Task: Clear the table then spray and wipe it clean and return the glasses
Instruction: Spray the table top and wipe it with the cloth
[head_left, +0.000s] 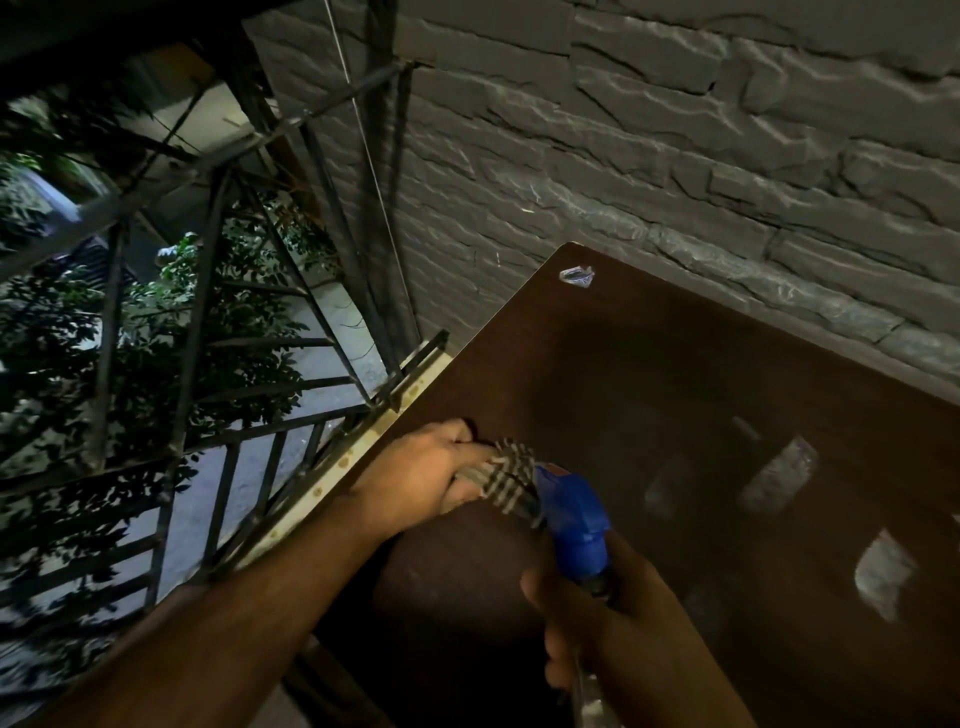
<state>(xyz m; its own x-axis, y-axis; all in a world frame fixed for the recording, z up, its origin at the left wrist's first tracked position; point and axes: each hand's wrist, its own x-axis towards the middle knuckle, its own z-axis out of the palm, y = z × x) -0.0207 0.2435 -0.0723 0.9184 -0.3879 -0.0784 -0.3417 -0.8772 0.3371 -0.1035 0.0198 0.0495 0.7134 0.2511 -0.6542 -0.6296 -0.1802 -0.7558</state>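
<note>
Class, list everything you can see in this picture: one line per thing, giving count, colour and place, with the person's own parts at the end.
table: one, dark brown, lower right, against the wall
small wrapper scrap: one, pale, shiny, on the table's far corner
checked cloth: one, grey and white, on the table near its left edge
spray bottle: one, blue head, over the table's near part
stone wall: one, grey, behind the table
metal railing: one, dark, left of the table
foliage: green, beyond the railing
left hand: one, grips the cloth
right hand: one, holds the spray bottle
</note>
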